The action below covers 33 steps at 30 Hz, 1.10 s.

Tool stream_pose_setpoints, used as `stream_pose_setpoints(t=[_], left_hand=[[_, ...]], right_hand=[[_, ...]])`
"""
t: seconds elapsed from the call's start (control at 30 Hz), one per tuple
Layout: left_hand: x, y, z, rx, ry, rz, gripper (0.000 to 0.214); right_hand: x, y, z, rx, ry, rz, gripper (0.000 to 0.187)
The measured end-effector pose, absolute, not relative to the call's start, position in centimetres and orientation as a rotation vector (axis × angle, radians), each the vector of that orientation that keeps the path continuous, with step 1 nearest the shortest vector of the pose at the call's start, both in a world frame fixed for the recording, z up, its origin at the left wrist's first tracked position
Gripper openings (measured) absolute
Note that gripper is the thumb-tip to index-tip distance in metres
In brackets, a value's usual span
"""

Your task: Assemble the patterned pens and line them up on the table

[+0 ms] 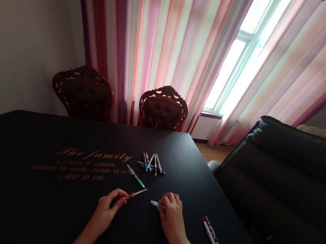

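My left hand (pixel 109 206) pinches the red end of a pen part (pixel 138 193), whose thin pale shaft, like a refill, sticks out toward the right. In my right hand (pixel 173 215), the fingers are curled round a whitish pen barrel (pixel 153 203); most of it is hidden under them. A small gap separates the two pieces. Just beyond my left hand, a green and white pen (pixel 136 176) lies slanted on the black table (pixel 72 205). Farther back is a loose pile of several patterned pens (pixel 151 163).
Near the table's right edge lie a white pen with a red end (pixel 211 237) and a dark patterned pen (pixel 217 241), side by side. Two carved chairs (pixel 163 112) stand behind the table. A black leather recliner (pixel 285 173) is at the right, below a curtained window.
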<state>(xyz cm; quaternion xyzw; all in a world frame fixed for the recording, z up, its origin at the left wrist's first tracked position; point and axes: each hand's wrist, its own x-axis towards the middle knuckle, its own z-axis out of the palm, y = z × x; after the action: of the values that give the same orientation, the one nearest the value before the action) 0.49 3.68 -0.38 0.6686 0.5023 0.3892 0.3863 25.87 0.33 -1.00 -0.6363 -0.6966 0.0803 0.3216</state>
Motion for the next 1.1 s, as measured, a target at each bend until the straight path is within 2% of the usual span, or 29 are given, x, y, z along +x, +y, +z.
stream_pose_setpoints(t=[0.13, 0.37, 0.63, 1.1], left_hand=[[0.6, 3.6, -0.3, 1.727, 1.275, 0.971, 0.028], [0.6, 3.6, -0.2, 1.748, 1.290, 0.946, 0.026], [0.8, 3.3, 0.5, 1.743, 1.297, 0.952, 0.029], [1.4, 2.9, 0.2, 1.800, 1.303, 0.899, 0.023]], right_hand=[[26.4, 1.1, 1.0, -1.495, -1.753, 0.348, 0.008], [26.4, 1.8, 4.5, -1.361, -1.805, 0.268, 0.008], [26.1, 1.9, 5.0, -1.366, -1.883, 0.210, 0.014], [23.3, 1.4, 4.9, -1.312, -2.001, 0.365, 0.009]])
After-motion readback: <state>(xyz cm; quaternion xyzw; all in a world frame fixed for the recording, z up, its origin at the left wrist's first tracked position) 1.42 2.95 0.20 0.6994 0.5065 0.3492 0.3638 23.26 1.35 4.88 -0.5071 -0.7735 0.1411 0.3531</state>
